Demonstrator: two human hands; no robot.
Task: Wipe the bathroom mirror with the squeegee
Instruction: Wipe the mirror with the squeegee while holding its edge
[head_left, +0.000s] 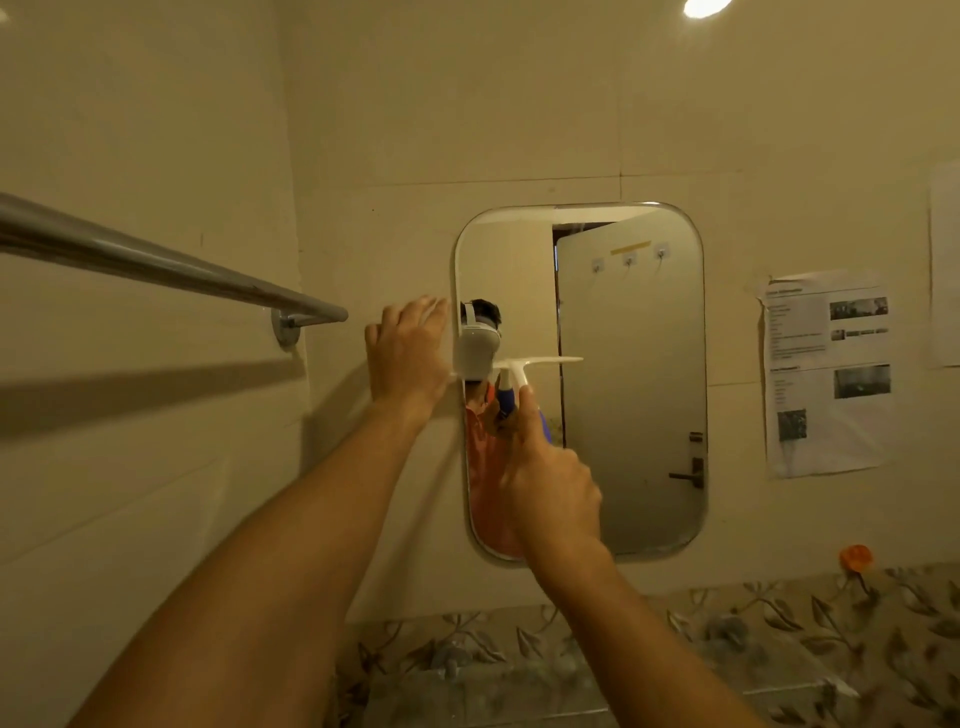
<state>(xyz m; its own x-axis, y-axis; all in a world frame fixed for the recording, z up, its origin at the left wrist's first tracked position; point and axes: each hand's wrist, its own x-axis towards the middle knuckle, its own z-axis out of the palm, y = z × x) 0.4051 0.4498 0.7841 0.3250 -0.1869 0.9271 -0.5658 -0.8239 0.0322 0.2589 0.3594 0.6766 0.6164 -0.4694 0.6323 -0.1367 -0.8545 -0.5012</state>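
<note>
While my right hand (550, 483) grips the squeegee (519, 364) by its handle, the blade lies level above it on the bathroom mirror (634, 364); my left hand (408, 353) rests flat-fingered beside the glass.

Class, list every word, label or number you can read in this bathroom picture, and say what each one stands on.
No text can be read.
On the printed sheet right of the mirror: headings and lines, too blurred to read.
On the second paper at the right edge: nothing legible.
On the squeegee: no label visible.
</note>
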